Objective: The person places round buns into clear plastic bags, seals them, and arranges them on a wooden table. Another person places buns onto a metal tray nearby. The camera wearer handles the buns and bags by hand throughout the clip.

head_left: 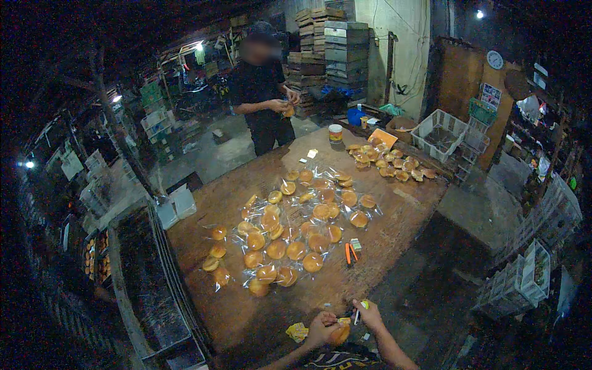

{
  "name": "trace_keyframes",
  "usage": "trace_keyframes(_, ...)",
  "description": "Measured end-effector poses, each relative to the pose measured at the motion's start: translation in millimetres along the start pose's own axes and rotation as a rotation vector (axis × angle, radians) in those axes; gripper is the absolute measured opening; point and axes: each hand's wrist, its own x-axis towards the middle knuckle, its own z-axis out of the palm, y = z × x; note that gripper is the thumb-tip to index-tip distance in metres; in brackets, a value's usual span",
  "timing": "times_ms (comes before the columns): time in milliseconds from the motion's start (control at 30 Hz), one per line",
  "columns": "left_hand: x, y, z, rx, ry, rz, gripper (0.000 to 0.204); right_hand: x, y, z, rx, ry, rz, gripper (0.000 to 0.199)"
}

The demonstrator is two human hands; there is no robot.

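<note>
My left hand point(320, 328) holds a round golden bun point(338, 335) in a clear wrapper at the near edge of the wooden table point(401, 209). My right hand point(369, 313) pinches the top of that wrapper and also holds a small thin tool. Several wrapped buns point(290, 231) lie spread over the middle of the table. A yellow crumpled bit point(297, 332) lies just left of my left hand.
Unwrapped buns point(385, 161) are piled at the far right of the table beside a small can point(335, 133). An orange tool point(350, 253) lies near the buns. Another person point(262, 92) stands at the far end holding a bun. White crates point(439, 132) and trays point(148, 277) flank the table.
</note>
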Motion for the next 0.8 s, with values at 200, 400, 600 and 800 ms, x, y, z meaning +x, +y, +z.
trace_keyframes(200,1,18,4,0.032,0.015,-0.021,0.042,-4,-2,-5,0.034,-0.033,-0.011,0.039)
trace_keyframes(400,3,23,12,0.009,-0.034,-0.050,0.037,-19,-17,-21,0.047,-0.025,0.021,0.038)
trace_keyframes(600,10,15,18,-0.071,-0.054,-0.051,0.035,-30,6,-37,0.008,-0.097,0.133,0.042)
trace_keyframes(800,20,5,14,-0.180,0.061,0.058,0.032,-21,5,-29,-0.002,-0.405,0.072,0.037)
